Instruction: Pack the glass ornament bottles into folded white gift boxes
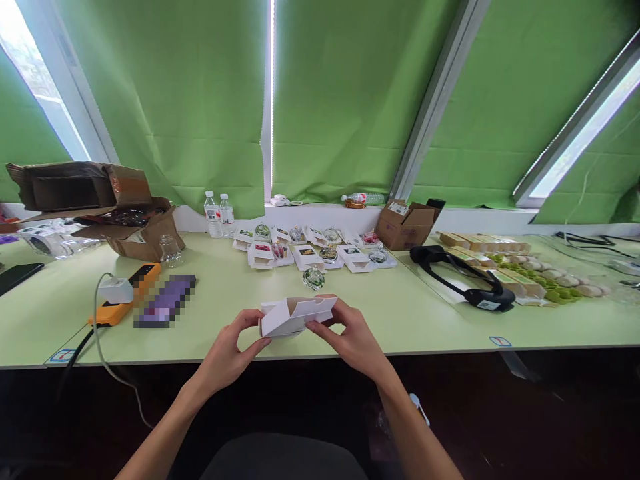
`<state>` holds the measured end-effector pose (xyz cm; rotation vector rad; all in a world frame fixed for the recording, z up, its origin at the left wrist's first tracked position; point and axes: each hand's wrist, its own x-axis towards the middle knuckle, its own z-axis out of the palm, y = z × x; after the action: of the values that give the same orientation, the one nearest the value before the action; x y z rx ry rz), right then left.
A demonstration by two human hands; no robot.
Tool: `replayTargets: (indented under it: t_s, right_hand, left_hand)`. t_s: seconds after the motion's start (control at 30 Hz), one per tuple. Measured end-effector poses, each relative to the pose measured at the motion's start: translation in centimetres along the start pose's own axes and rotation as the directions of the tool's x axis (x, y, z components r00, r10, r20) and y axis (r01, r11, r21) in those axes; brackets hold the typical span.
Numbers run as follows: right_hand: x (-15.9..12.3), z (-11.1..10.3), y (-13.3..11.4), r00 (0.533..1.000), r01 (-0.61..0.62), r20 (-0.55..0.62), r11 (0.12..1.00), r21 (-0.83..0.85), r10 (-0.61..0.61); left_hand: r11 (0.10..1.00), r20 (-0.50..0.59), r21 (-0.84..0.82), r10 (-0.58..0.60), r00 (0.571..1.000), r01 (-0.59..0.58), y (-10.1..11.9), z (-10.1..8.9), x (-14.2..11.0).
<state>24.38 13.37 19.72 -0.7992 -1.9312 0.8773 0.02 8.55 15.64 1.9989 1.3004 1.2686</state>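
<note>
Between both hands, over the table's front edge, is a small white carton with open flaps at its right end. My left hand pinches the carton's left end between thumb and fingers. At the other end, my right hand grips near the flaps. Just beyond the carton lies a round clear ornament with green and white filling. Farther back, several white boxes with small pictures lie in rows, with round clear ornaments beside or on them. The carton's inside is mostly hidden from me.
On the left are a purple phone, an orange power strip with a charger, a glass jar and cardboard boxes. Two water bottles stand behind. To the right lie a black headset, a brown carton and green egg trays.
</note>
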Motion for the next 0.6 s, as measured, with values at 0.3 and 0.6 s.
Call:
replayTargets:
  t_s: [0.3, 0.6]
  right_hand:
    - [-0.09, 0.51, -0.14, 0.999, 0.030, -0.024, 0.996, -0.084, -0.032]
    - [-0.36, 0.75, -0.60, 0.997, 0.061, -0.043, 0.985, -0.164, -0.069]
  left_hand:
    - [1.000, -0.012, -0.003, 0.005, 1.000, -0.005, -0.18, 0.15, 0.02]
    - [1.000, -0.008, 0.010, 0.014, 1.000, -0.014, -0.15, 0.07, 0.02]
